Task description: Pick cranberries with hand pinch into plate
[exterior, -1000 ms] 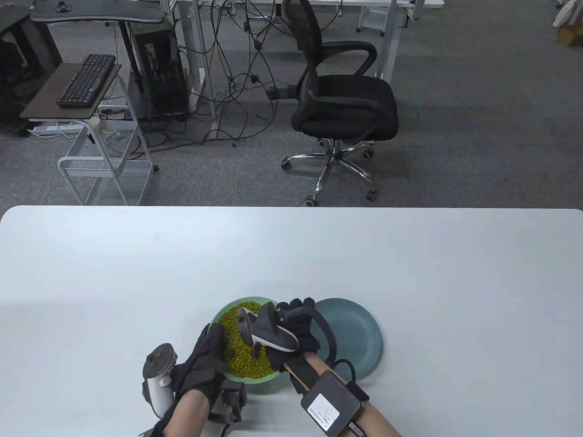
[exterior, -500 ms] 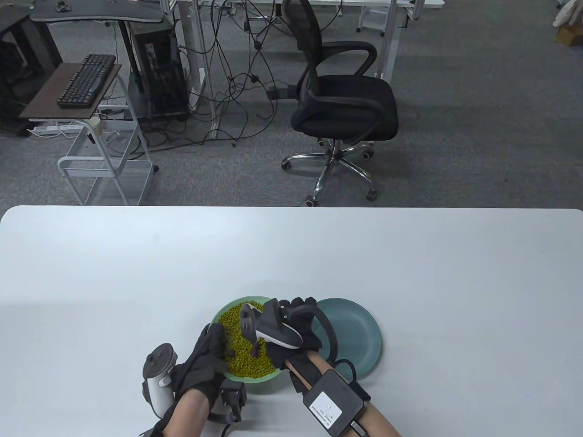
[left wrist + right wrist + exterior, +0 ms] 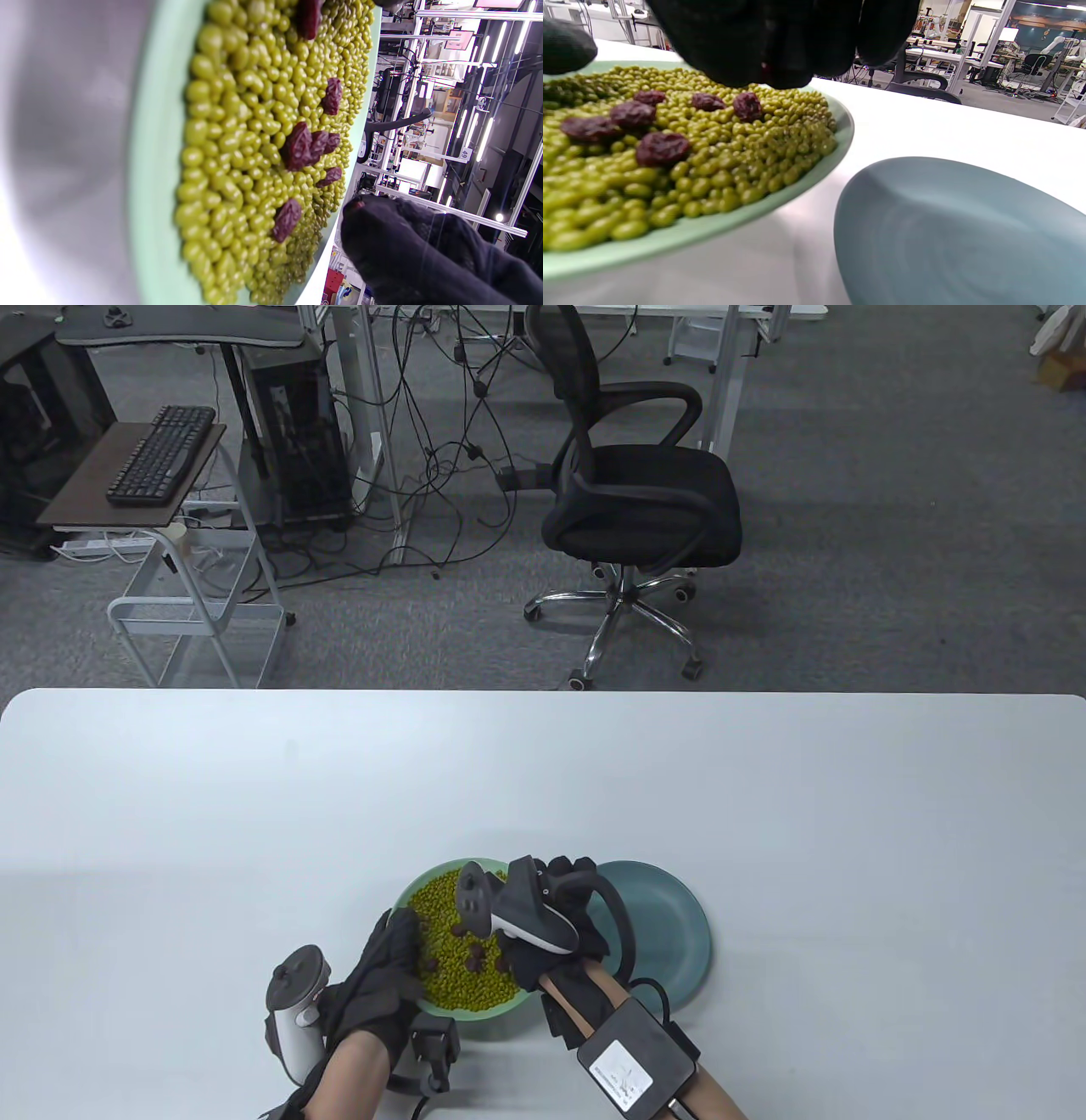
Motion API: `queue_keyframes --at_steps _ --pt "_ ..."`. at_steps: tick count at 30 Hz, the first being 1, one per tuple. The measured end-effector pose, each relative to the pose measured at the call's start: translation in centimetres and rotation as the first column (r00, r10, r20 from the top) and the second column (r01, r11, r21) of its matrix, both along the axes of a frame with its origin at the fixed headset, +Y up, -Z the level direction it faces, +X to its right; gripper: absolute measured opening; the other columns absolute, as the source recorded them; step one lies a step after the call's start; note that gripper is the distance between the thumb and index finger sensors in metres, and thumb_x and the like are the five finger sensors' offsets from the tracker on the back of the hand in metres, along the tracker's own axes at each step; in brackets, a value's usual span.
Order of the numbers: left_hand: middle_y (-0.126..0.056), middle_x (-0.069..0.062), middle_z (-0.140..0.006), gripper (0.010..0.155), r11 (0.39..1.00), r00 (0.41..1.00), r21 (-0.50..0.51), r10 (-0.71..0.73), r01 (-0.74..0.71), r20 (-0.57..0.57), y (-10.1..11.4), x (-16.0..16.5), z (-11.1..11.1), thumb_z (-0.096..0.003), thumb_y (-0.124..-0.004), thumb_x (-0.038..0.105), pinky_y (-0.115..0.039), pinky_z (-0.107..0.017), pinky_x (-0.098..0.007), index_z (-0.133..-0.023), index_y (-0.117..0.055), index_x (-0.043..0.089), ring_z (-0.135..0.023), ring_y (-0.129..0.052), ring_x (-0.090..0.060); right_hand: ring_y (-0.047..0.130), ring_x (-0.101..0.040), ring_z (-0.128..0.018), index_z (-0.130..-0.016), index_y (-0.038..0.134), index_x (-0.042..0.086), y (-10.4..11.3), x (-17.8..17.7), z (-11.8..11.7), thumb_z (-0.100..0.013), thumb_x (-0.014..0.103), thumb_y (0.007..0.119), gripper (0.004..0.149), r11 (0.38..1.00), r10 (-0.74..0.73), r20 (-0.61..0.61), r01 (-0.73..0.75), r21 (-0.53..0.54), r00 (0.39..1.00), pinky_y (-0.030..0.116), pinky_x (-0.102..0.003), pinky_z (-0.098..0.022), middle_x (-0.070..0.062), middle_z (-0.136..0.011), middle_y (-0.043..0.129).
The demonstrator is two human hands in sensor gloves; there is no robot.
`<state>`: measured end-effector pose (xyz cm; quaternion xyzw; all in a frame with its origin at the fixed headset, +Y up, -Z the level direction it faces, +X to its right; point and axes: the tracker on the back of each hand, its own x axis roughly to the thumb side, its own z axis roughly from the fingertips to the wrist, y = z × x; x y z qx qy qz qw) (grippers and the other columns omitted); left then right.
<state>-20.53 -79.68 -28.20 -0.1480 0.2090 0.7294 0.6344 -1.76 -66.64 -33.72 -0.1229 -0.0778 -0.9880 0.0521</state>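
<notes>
A pale green plate [image 3: 407,899] heaped with green beans carries several dark red cranberries [image 3: 475,959], seen close in the right wrist view [image 3: 661,148] and the left wrist view [image 3: 301,146]. To its right lies a blue plate [image 3: 670,933], bare inside [image 3: 958,237]. My right hand [image 3: 567,872] hovers over the green plate's right rim, its fingertips [image 3: 742,63] bunched around a small red cranberry [image 3: 763,68]. My left hand [image 3: 394,950] lies with fingers stretched over the green plate's left rim.
The two plates sit almost touching near the front edge of a white table [image 3: 764,797]. Beyond the far edge stand a black office chair [image 3: 645,500] and a wire cart [image 3: 199,619] on the carpet.
My right hand has lifted off the beans and shifted right toward the blue plate. Cranberries it covered now show. The left hand has not moved.
</notes>
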Motion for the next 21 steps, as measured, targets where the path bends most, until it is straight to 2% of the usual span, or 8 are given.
queue_keyframes --at_steps 11,21 --pt "-0.085 -0.011 -0.099 0.053 1.000 1.000 0.000 -0.002 0.002 -0.001 0.0 0.0 0.0 -0.0779 -0.054 0.055 -0.093 -0.058 -0.035 -0.120 -0.039 0.027 -0.079 -0.104 -0.026 0.069 -0.049 -0.098 -0.097 0.078 0.006 0.8 3.8 0.2 -0.057 0.037 0.084 0.051 0.989 -0.142 0.108 0.135 0.064 0.984 0.038 -0.075 -0.070 -0.022 -0.109 0.071" --pt "-0.085 -0.011 -0.098 0.053 1.000 1.000 0.000 -0.005 0.005 0.000 0.0 0.0 0.0 -0.0778 -0.054 0.055 -0.093 -0.058 -0.035 -0.120 -0.039 0.028 -0.079 -0.104 -0.026 0.068 -0.050 -0.098 -0.097 0.078 0.004 -2.4 8.8 -0.9 -0.058 0.036 0.083 0.051 0.982 -0.186 0.295 0.184 0.034 0.937 0.038 -0.075 -0.070 -0.024 -0.109 0.070"
